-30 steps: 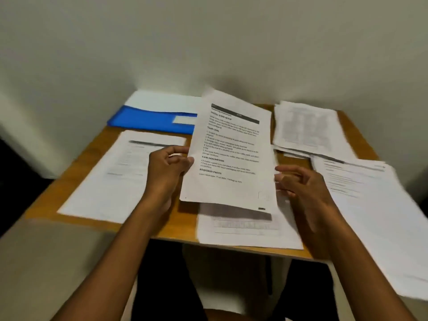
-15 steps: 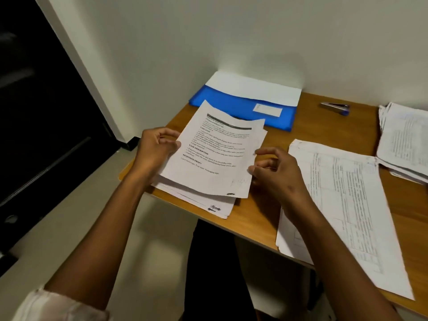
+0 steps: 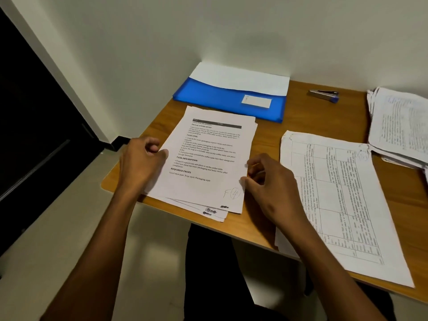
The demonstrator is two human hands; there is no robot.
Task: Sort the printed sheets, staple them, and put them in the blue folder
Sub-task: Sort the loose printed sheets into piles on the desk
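Stack: a small stack (image 3: 203, 158) of printed sheets lies flat on the left end of the table (image 3: 261, 133), lower edges fanned unevenly and poking just past the table's front edge. The top sheet shows headings in bold and a handwritten circled mark near its lower right corner.

Left hand: the left hand (image 3: 141, 163) sits on the stack's left edge, fingers curled loosely, thumb pressed on the top sheet. I cannot tell whether it pinches the paper or only rests on it.

Right hand: the right hand (image 3: 271, 188) is at the stack's right edge, fingers bent inward, thumb and forefinger tips touching the sheet's margin beside the circled mark. Whether they grip the edge is not clear from here.

Stack and fingers: the sheets lie between the two hands, each hand touching one long side.

Folder: the blue folder (image 3: 222, 98) lies just behind the stack against the wall, a white sheet sticking out of its top and a white label on its front.

Stapler: a stapler (image 3: 324, 95) rests on the table to the folder's right, apart from both hands.

Other papers: a sheet with a printed table (image 3: 342, 200) lies right of the right hand, overhanging the front edge; a thicker pile (image 3: 400, 126) sits at the far right.
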